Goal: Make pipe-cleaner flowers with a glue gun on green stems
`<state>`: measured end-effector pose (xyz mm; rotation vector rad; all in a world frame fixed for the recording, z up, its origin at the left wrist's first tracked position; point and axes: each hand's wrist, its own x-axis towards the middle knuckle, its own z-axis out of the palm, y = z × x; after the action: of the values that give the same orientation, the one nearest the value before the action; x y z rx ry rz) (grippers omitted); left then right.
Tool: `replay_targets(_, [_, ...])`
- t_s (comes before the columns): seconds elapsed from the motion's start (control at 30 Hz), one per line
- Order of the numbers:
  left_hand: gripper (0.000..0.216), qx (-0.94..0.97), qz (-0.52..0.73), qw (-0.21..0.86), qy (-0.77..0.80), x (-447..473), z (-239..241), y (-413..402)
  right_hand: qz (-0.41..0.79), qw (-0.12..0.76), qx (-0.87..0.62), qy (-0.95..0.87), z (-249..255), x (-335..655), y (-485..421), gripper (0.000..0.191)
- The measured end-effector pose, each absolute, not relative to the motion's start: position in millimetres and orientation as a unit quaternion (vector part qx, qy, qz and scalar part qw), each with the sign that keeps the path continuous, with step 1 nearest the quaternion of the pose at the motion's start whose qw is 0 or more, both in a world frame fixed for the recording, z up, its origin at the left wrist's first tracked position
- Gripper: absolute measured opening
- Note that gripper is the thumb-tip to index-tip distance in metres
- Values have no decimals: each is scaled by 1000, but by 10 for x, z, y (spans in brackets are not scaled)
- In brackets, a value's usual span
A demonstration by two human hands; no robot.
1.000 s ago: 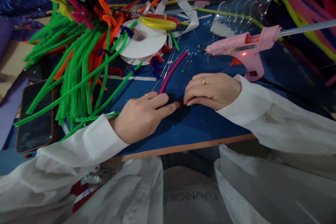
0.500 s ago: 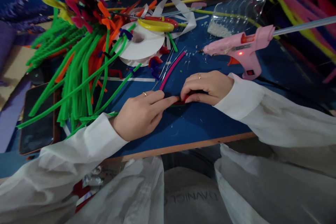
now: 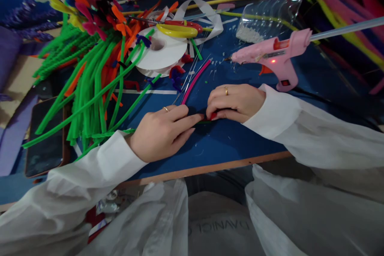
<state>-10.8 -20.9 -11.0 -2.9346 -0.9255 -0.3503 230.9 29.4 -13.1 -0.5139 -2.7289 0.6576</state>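
Fingers apparently pinch a red-green piece.

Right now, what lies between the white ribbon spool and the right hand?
Head view: a pink pipe cleaner and thin wires lie between the ribbon spool and the right hand.

Surface deep blue. Glue gun pink, red light. Stem bundle bright green; one strip magenta. Spool white. Scissors yellow and red. Small piece red, possibly green-edged; mostly covered.
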Motion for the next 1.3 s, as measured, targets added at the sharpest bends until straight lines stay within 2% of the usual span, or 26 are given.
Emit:
replay_targets(0.13, [29,-949,-103,45,-296,-87,-110,-217,206,148,-181,-950,-146,2307,278,20])
replay_targets(0.33, [29,-952,-128,3,-278,-50,-119,-198,154,128,-149,-968,-135,2306,289,27])
replay_targets(0.67, [28,-942,-167,-54,-285,-11,-146,-181,100,168,-182,-964,-210,2264,215,34])
replay_targets(0.8, [28,-940,-170,-68,-289,-14,-158,-183,114,169,-182,-962,-220,2271,223,31])
replay_targets(1.07, [24,-921,-183,-116,-323,-10,-159,-182,216,169,-187,-943,-200,2300,283,18])
replay_targets(1.3, [18,-921,-183,-51,-339,-24,-123,-239,218,191,-209,-934,-161,2295,262,15])
